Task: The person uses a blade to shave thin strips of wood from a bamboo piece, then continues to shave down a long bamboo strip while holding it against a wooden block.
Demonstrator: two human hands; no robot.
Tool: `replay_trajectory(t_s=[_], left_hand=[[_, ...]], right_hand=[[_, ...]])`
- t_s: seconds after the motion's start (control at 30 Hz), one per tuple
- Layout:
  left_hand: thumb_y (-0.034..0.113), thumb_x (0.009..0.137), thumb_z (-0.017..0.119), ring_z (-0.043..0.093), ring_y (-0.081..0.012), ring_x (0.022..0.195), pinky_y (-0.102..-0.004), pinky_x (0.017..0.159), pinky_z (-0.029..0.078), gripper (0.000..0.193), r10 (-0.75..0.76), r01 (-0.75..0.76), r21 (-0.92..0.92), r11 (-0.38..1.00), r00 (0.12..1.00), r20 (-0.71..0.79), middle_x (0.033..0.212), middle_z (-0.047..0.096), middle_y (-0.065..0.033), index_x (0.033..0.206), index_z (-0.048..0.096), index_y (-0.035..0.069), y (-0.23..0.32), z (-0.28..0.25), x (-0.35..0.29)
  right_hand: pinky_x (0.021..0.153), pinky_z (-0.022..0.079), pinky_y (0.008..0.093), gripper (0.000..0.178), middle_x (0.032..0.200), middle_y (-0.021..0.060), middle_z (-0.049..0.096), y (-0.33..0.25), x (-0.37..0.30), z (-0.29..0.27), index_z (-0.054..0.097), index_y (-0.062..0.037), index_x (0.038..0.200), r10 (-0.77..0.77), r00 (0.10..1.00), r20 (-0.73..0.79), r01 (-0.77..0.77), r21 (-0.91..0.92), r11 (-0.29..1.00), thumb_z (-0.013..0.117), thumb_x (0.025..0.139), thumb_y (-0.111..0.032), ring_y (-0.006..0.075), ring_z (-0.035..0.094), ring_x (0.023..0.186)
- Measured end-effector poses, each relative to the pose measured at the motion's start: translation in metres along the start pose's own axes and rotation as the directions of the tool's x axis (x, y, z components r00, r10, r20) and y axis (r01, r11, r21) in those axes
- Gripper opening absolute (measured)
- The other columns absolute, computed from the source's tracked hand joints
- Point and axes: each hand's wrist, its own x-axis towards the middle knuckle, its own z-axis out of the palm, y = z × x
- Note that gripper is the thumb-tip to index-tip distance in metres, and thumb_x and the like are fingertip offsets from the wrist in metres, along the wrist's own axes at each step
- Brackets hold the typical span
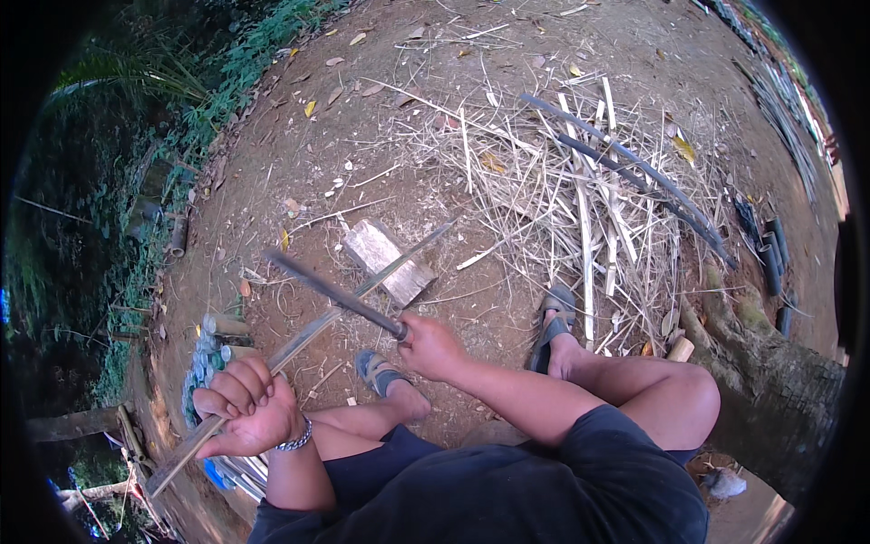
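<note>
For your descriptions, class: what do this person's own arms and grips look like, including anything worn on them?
The left grip and right grip are both ungloved. A silver-coloured chain bracelet circles the left wrist; no bracelet or watch shows on the right one. The right arm has a short, dark sleeve, plain where visible, and both forearms are bare.

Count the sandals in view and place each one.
2: the left sandal on the left foot, below the wooden block in the picture; the right sandal on the right foot, beside the pale strip pile. No others show.
</note>
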Motion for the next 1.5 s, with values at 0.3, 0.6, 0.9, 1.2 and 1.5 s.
replay_trajectory(t_s=[0.3, 0.6, 0.9, 1.2, 1.5], left_hand=[[0.069, 0.09, 0.048, 0.025, -0.0081, 0.042, -0.0245, 0.043, 0.018, 0.06, 0.046, -0.042, 0.056, 0.998, 0.997, -0.06, 0.053, 0.031, 0.003, 0.072, 0.033, 0.015, 0.0, 0.001, -0.011], [0.066, 0.091, 0.051, 0.027, -0.0077, 0.044, -0.0228, 0.044, 0.022, 0.057, 0.011, -0.006, 0.065, 0.998, 0.997, -0.078, 0.053, 0.03, 0.0039, 0.072, 0.034, 0.015, -0.01, -0.011, 0.012], [0.065, 0.088, 0.055, 0.029, -0.007, 0.045, -0.0218, 0.044, 0.024, 0.057, -0.102, 0.104, 0.025, 0.994, 0.991, -0.086, 0.052, 0.033, 0.0042, 0.066, 0.038, 0.015, -0.022, -0.012, 0.051], [0.066, 0.095, 0.035, 0.03, -0.0089, 0.045, -0.0234, 0.046, 0.026, 0.061, -0.104, 0.107, 0.087, 0.99, 0.993, -0.048, 0.053, 0.034, 0.0027, 0.062, 0.036, 0.014, -0.037, -0.025, 0.085], [0.07, 0.094, 0.03, 0.032, -0.009, 0.043, -0.0228, 0.044, 0.026, 0.065, -0.113, 0.116, 0.09, 0.989, 0.993, -0.037, 0.051, 0.036, 0.0025, 0.061, 0.036, 0.014, -0.033, -0.037, 0.09]], right_hand=[[0.078, 0.051, 0.0515, 0.026, 0.086, 0.0241, 0.066, 0.038, 0.028, -0.017, 0.057, -0.0031, 0.102, 0.178, 0.983, 0.039, -0.176, -0.052, 0.983, 0.062, 0.081, -0.018, 0.0432, 0.065, 0.086], [0.077, 0.051, 0.0518, 0.022, 0.087, 0.0238, 0.066, 0.106, 0.079, -0.028, 0.059, -0.0057, 0.099, 0.312, 0.949, -0.049, -0.314, -0.054, 0.948, 0.061, 0.079, -0.014, 0.0441, 0.064, 0.085], [0.082, 0.051, 0.0495, 0.025, 0.098, 0.0228, 0.068, 0.247, 0.118, -0.03, 0.061, -0.0068, 0.111, 0.572, 0.811, -0.122, -0.584, -0.124, 0.802, 0.055, 0.092, -0.023, 0.0399, 0.066, 0.094], [0.085, 0.05, 0.05, 0.028, 0.098, 0.0228, 0.067, 0.267, 0.138, -0.022, 0.061, -0.0089, 0.11, 0.532, 0.842, -0.092, -0.539, -0.103, 0.836, 0.059, 0.086, -0.023, 0.0407, 0.064, 0.097], [0.089, 0.049, 0.0482, 0.034, 0.107, 0.0232, 0.067, 0.261, 0.156, -0.031, 0.061, -0.0008, 0.114, 0.561, 0.828, -0.005, -0.553, -0.176, 0.815, 0.055, 0.093, -0.027, 0.0386, 0.064, 0.101]])
